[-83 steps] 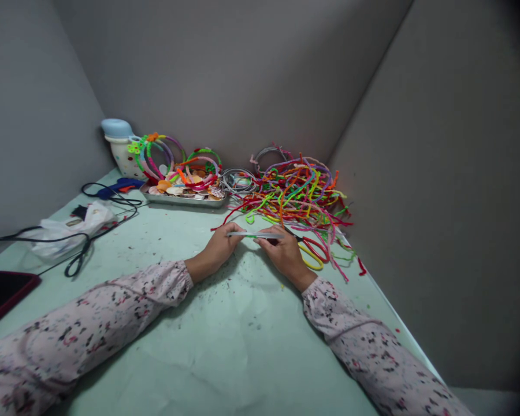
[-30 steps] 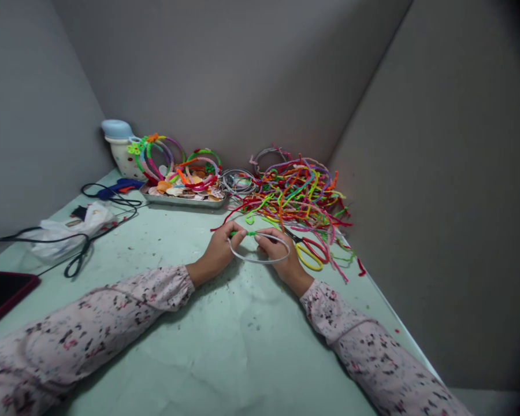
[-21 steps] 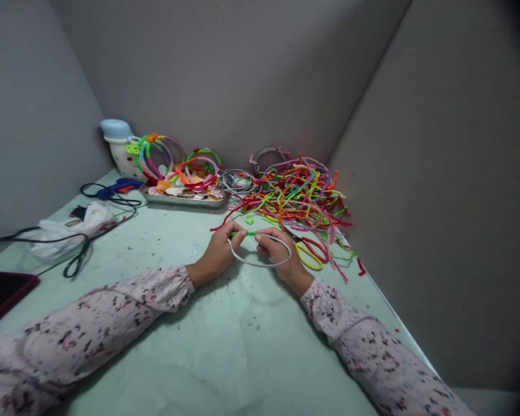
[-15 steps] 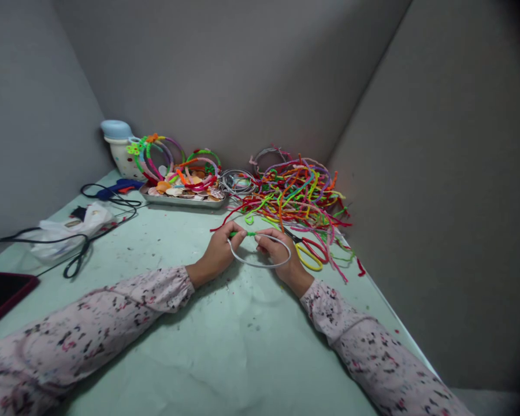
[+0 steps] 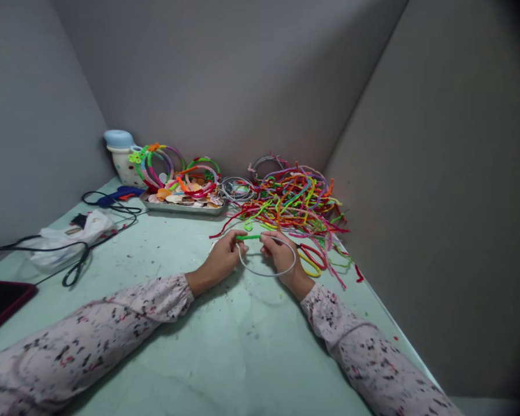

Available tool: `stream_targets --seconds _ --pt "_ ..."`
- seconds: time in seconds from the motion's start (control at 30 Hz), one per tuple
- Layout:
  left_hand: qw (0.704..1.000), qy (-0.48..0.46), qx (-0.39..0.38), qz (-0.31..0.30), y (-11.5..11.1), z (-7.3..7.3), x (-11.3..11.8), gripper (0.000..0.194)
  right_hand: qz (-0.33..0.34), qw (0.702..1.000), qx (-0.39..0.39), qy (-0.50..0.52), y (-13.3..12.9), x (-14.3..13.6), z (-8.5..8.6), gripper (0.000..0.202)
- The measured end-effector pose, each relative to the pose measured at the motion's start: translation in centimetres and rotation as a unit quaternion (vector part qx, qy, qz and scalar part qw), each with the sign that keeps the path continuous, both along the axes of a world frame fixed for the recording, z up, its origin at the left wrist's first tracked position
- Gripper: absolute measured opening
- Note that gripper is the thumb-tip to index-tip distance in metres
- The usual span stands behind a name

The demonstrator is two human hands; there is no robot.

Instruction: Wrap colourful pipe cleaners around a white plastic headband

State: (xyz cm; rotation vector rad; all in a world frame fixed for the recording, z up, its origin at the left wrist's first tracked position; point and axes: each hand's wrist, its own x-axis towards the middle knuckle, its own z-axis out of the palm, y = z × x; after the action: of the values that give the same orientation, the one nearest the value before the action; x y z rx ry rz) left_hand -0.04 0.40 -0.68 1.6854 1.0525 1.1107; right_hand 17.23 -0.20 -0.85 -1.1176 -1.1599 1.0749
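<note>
Between my two hands is a thin grey-white wire hoop [image 5: 266, 275], its loop hanging toward me above the table. Green pipe cleaner [image 5: 248, 237] is wound round the far side of the hoop and shows in the gap between my fingers. My left hand [image 5: 223, 255] is closed, pinching the left end of the green stretch. Closed too, my right hand [image 5: 285, 260] grips the hoop at the right end of the green. Some of my fingertips are hidden behind the hoop and the hands.
Scissors with red and yellow handles [image 5: 311, 261] lie beyond my right hand, before a heap of coloured pipe cleaners [image 5: 294, 199]. A metal tray [image 5: 184, 209] holds shells and wrapped hoops. Bare wire hoops [image 5: 237, 189], a bottle [image 5: 123, 162], cable [image 5: 85, 248], plastic bag [image 5: 54, 245] and phone [image 5: 4, 303] stand about.
My hands and the hoop have moved slightly down and right in view. A longer piece of green now shows between my fingers. The whole view has tilted a little.
</note>
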Motion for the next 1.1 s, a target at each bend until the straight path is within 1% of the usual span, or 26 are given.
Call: stream_targets --seconds 0.07,0.13,0.2,0.3,0.37,0.47,0.53,0.63,0.77,0.93,1.1 --pt "1.000 -0.019 -0.019 0.009 0.1 -0.1 0.0 0.041 -0.005 1.000 0.008 0.016 0.4 0.4 0.0 0.033" --pt "0.997 -0.048 -0.052 0.012 0.0 0.3 0.0 0.043 0.000 0.999 0.012 0.034 0.7 0.7 0.2 0.031" --pt "0.993 -0.079 -0.085 0.013 -0.1 0.8 0.1 0.038 0.016 0.999 0.008 0.050 0.9 1.0 0.5 0.031" --pt "0.987 -0.096 -0.127 0.024 0.0 1.8 0.1 0.030 0.052 0.997 -0.004 0.058 1.1 1.1 0.9 0.031" --pt "0.983 -0.105 -0.148 -0.001 0.4 2.2 0.2 0.029 0.079 0.995 -0.016 0.062 1.2 1.0 1.3 0.032" --pt "0.976 -0.109 -0.179 -0.060 1.5 2.5 0.1 0.029 0.102 0.992 -0.038 0.067 1.6 0.8 1.7 0.033" --pt "0.968 -0.118 -0.204 -0.085 2.2 2.6 0.0 0.028 0.104 0.991 -0.044 0.066 2.1 0.6 1.9 0.032" --pt "0.954 -0.147 -0.242 -0.102 3.0 2.6 -0.2 0.026 0.104 0.992 -0.041 0.061 3.1 0.5 2.1 0.029" --pt "0.940 -0.169 -0.266 -0.130 3.8 2.6 -0.4 0.025 0.111 0.992 -0.037 0.053 4.4 0.5 1.9 0.028" --pt "0.935 -0.199 -0.271 -0.114 4.5 1.9 -0.4 0.028 0.134 0.987 -0.047 0.071 5.3 0.1 1.2 0.031" --pt "0.939 -0.174 -0.273 -0.115 4.7 1.2 -0.4 0.029 0.126 0.989 -0.050 0.067 5.6 0.0 0.9 0.029"
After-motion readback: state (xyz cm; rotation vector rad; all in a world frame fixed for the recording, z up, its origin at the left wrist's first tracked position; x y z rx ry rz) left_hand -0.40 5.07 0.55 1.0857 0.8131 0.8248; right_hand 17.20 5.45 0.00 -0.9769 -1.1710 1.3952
